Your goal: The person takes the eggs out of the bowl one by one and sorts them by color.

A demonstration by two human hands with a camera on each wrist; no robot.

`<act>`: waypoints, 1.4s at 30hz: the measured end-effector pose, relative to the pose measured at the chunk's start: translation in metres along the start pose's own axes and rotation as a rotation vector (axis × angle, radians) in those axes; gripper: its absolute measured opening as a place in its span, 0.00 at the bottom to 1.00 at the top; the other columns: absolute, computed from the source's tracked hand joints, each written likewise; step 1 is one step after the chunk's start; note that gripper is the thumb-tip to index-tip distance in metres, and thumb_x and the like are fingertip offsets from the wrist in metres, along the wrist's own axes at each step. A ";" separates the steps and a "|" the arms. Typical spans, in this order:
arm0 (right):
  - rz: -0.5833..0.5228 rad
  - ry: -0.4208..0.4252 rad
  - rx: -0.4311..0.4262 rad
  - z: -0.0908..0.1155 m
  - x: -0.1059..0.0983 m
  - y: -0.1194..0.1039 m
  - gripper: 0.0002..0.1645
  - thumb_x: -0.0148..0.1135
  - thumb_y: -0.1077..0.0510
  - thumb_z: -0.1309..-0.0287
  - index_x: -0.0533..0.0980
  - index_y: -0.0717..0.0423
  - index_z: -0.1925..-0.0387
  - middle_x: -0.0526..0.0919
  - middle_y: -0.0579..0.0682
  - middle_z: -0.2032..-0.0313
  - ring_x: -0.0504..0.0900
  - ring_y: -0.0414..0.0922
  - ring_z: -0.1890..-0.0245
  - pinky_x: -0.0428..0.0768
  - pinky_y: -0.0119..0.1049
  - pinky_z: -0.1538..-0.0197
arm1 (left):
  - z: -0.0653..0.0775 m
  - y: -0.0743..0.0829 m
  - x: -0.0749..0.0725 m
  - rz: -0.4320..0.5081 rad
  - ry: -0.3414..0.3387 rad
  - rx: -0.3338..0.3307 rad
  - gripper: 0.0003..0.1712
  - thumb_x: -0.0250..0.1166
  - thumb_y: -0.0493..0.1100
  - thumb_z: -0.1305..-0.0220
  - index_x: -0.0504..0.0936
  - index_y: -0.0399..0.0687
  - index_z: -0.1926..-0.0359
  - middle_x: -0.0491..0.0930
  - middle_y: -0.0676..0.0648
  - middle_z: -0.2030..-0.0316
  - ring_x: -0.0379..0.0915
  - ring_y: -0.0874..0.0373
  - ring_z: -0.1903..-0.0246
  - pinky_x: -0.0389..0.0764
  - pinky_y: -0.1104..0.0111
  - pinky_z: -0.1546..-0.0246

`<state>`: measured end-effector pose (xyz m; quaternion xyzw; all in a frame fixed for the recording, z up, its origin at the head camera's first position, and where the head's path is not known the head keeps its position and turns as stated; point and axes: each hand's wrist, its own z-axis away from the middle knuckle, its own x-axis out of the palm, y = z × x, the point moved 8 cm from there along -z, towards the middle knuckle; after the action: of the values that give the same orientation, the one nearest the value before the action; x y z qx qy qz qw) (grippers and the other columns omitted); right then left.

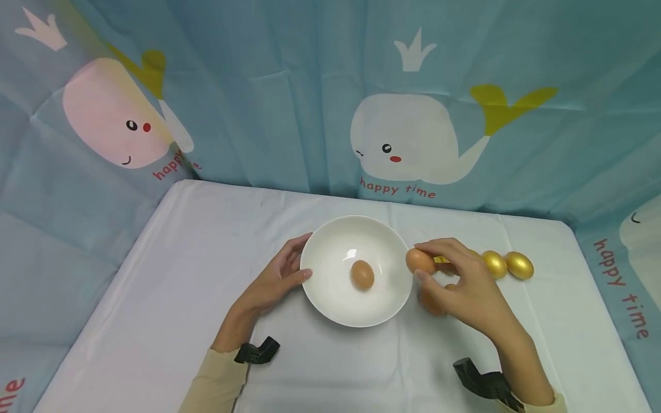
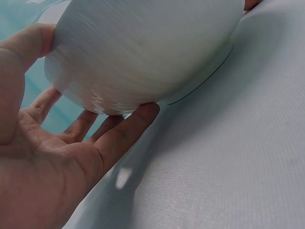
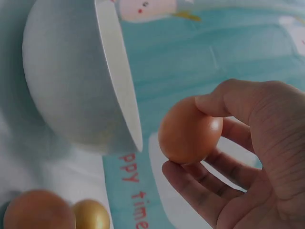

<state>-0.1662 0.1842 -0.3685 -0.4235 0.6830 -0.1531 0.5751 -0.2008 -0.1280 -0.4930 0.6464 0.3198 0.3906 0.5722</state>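
A white bowl (image 1: 330,301) stands on the white-covered table with one brown egg (image 1: 362,275) inside it. My left hand (image 1: 276,278) holds the bowl from the left, thumb at the rim and the other fingers spread against its outer side, as the left wrist view shows. Beyond the bowl's right rim, my right hand (image 1: 470,289) pinches another brown egg (image 1: 420,261) between thumb and fingers. The right wrist view shows this egg (image 3: 188,133) raised, level with the bowl's rim and just apart from it. Below that hand lies a brown egg (image 1: 431,304), partly hidden by it.
Several gold eggs (image 1: 519,265) lie in a row to the right, some behind my right hand. A blue curtain (image 1: 299,115) with printed whales hangs along the table's back and sides. Each wrist wears a black camera mount (image 1: 257,350).
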 end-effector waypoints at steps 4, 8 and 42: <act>-0.036 0.075 0.041 0.012 -0.014 0.008 0.27 0.76 0.66 0.41 0.83 0.47 0.40 0.85 0.44 0.46 0.82 0.29 0.49 0.82 0.17 0.48 | 0.000 0.000 0.000 0.008 -0.004 0.000 0.43 0.64 0.34 0.27 0.55 0.51 0.18 0.54 0.42 0.17 0.63 0.58 0.21 0.80 0.70 0.33; -0.061 0.140 0.101 0.023 -0.026 0.017 0.28 0.76 0.68 0.41 0.83 0.48 0.40 0.85 0.39 0.45 0.83 0.30 0.48 0.82 0.16 0.47 | -0.001 0.000 0.000 0.016 -0.004 0.001 0.43 0.64 0.34 0.27 0.55 0.51 0.18 0.55 0.42 0.17 0.65 0.59 0.22 0.80 0.69 0.34; 0.140 0.215 0.572 0.081 -0.071 0.123 0.35 0.70 0.47 0.31 0.72 0.63 0.33 0.75 0.63 0.36 0.67 0.17 0.56 0.69 0.08 0.60 | -0.001 -0.001 -0.002 0.024 -0.007 -0.022 0.43 0.64 0.33 0.27 0.56 0.54 0.18 0.58 0.43 0.19 0.71 0.56 0.26 0.84 0.67 0.38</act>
<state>-0.1428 0.3331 -0.4310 -0.1780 0.6965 -0.3428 0.6047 -0.2029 -0.1294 -0.4947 0.6450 0.3057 0.3988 0.5757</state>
